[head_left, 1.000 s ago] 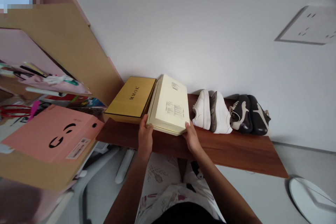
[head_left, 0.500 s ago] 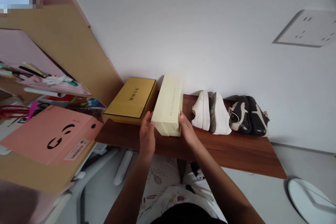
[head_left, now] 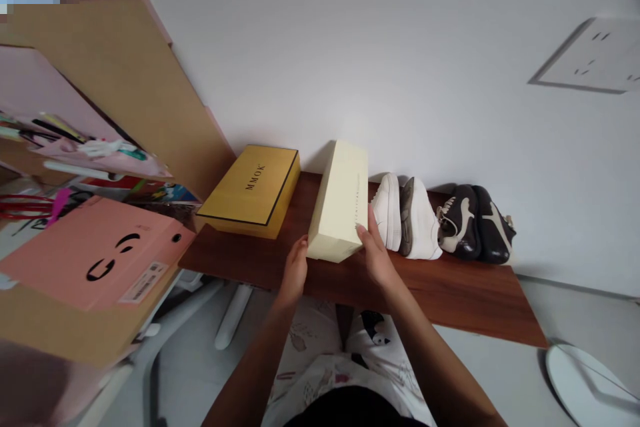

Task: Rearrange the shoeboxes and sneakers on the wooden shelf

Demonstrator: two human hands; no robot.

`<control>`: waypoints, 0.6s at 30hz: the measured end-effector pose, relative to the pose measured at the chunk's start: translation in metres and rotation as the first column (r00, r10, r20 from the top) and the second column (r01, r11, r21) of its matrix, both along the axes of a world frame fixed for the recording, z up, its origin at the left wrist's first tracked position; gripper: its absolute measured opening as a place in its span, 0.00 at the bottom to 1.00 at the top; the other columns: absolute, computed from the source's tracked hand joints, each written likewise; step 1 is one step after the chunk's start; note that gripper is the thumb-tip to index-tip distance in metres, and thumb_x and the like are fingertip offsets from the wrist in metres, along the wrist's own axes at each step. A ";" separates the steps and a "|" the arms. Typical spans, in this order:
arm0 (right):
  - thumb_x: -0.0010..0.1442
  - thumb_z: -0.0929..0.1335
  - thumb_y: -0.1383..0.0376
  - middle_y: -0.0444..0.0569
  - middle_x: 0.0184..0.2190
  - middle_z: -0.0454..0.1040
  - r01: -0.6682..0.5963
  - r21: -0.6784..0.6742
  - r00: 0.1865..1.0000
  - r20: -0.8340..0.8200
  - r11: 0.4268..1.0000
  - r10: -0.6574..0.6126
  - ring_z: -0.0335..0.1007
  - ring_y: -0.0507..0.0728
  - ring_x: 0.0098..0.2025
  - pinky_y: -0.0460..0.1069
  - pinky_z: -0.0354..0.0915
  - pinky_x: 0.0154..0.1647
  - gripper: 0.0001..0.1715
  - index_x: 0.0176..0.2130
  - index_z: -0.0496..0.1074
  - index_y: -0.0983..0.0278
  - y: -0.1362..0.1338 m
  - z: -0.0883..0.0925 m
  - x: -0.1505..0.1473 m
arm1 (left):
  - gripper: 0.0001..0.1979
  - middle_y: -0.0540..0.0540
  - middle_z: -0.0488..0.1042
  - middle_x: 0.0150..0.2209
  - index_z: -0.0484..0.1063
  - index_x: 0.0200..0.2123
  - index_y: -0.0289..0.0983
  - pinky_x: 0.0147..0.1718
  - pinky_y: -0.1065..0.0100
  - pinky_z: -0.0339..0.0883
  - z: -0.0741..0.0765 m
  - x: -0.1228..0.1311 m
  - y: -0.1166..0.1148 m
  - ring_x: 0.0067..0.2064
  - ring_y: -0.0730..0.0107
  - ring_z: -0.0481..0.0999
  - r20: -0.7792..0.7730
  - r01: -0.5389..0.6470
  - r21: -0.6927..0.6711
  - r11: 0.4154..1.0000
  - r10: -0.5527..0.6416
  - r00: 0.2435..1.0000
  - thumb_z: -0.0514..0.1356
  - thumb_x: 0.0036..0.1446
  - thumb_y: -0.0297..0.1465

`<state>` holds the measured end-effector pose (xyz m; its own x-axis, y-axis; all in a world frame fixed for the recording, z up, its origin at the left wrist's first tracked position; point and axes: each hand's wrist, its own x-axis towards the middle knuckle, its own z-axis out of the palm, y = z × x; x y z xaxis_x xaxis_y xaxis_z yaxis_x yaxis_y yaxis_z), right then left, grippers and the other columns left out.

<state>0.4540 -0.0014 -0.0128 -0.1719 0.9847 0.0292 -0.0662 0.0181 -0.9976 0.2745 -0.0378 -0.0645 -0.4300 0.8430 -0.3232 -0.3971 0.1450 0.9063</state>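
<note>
A cream shoebox [head_left: 340, 203] with small lettering is gripped between my two hands over the brown wooden shelf [head_left: 430, 300], somewhat tilted. My left hand [head_left: 294, 272] presses the near left side of the box. On the right side, my right hand [head_left: 375, 250] holds it with the thumb at the top edge. A yellow shoebox [head_left: 250, 190] marked MMOK lies to the left, apart from the cream one. Close by my right hand stand white sneakers [head_left: 420, 220], then black sneakers with beige trim [head_left: 460, 220]. Whether the cream box touches the shelf is hard to tell.
At left, a pink box [head_left: 100, 247] lies on a desk [head_left: 45, 333] beside pens and other small items. A white wall [head_left: 400, 67] rises behind the shelf, with a socket panel [head_left: 590, 57] at right. A round white object [head_left: 585, 373] is at lower right.
The cream shoebox has moved right, away from the yellow shoebox and closer to the white sneakers, with both hands on it. It is now more tilted, and the gap beside the yellow shoebox is wider.
</note>
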 end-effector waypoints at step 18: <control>0.59 0.66 0.41 0.42 0.69 0.56 0.053 -0.091 0.994 0.101 0.994 -0.044 0.45 0.61 0.72 0.61 0.41 0.73 0.40 0.65 0.62 0.53 -0.029 -0.009 0.004 | 0.24 0.39 0.74 0.55 0.72 0.49 0.41 0.50 0.57 0.70 0.029 -0.018 -0.016 0.57 0.57 0.73 -0.088 -0.074 0.007 0.997 0.075 0.993 0.65 0.53 0.47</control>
<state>0.4576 -0.0304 -0.0218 -0.1216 0.9895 -0.0783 0.0315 -0.0750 -0.9967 0.2567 -0.0538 -0.0352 -0.5182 0.8086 -0.2787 -0.3256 0.1148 0.9385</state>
